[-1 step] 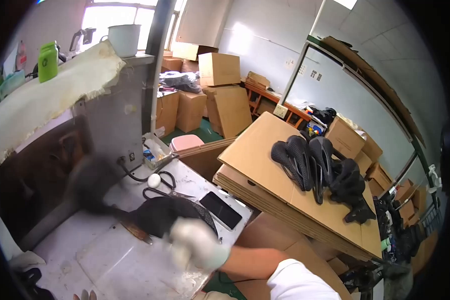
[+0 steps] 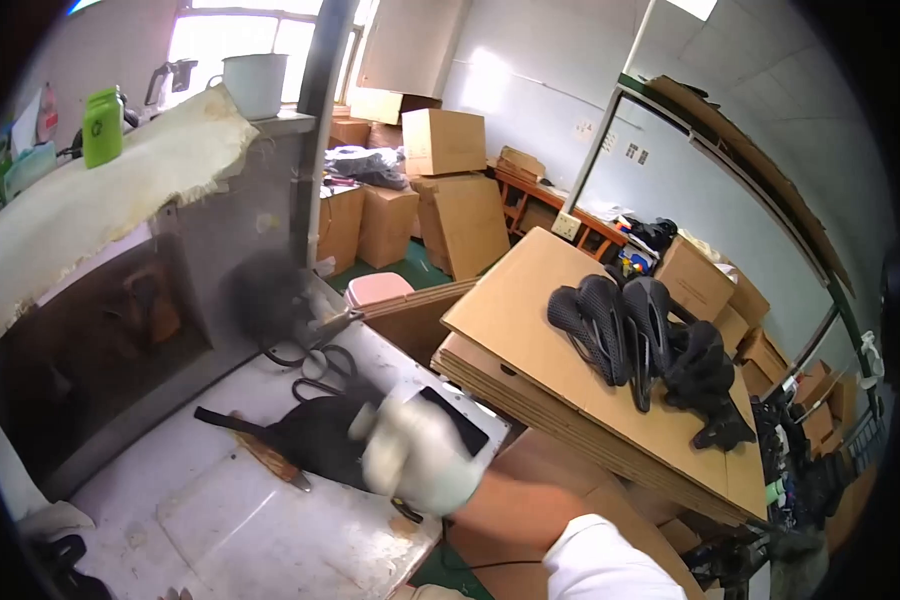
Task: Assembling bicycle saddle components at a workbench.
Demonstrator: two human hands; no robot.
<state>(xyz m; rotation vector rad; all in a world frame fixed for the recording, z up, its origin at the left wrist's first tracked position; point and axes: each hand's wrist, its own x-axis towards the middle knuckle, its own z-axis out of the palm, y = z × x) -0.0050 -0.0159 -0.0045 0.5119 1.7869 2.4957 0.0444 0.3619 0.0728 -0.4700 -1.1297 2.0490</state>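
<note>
My right hand [image 2: 420,458], in a pale glove, is closed and blurred above the black saddle-shaped piece [image 2: 315,440] lying on the table [image 2: 220,530]. From the hand a smeared black shape [image 2: 270,300] stretches away to the far left; motion hides what it is. Only the fingertips of my left hand [image 2: 177,594] show at the lower edge, stretched out, with nothing seen in them. A wooden-handled blade [image 2: 275,465] lies partly under the black piece. Beyond it are black-handled scissors [image 2: 325,378], and a phone [image 2: 455,422] lies beside my right hand. A yellow-and-black object [image 2: 407,510] sits beneath that wrist.
Several black bicycle saddles [image 2: 610,330] lie on stacked flat cardboard [image 2: 500,290] at the right. A grey cabinet with a dark opening [image 2: 90,340] borders the table's left, pale cloth [image 2: 120,200] draped on top. Behind are a pink stool [image 2: 378,289] and cardboard boxes [image 2: 460,215].
The blurred black shape has swung up and to the right, away from the cabinet opening. My right hand has shifted slightly right, and the yellow-and-black object now shows. The left fingertips have sunk lower.
</note>
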